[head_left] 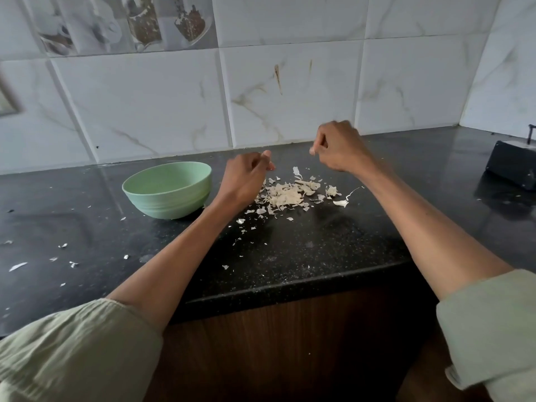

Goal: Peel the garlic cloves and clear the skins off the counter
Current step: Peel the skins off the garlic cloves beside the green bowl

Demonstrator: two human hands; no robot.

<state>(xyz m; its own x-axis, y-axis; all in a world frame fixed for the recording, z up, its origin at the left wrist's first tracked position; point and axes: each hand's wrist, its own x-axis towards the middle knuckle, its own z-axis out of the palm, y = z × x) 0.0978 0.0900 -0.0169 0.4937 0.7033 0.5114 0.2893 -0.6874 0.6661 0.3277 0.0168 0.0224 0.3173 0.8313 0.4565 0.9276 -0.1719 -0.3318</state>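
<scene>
Fingers (262, 159) of the left hand (246, 178) are curled in; whether they hold anything is hard to tell. Right hand (338, 147) fingers pinch a small pale bit (312, 150), maybe garlic. Below and between both hands, a pile of skins (290, 194) lies on the dark table (319, 250). Left of the left fingers sits a green bowl (168, 190).

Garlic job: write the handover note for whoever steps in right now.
Left hand: raised beside the bowl, fingers curled; whether its grip holds a clove cannot be told.
Right hand: raised over the skins, pinching a pale bit, probably skin.
Skins are piled between the hands on the counter, with scraps scattered left of the bowl.
Done: much peeling, judging by the pile.
Left: gather the pile and scraps off the counter.
</scene>
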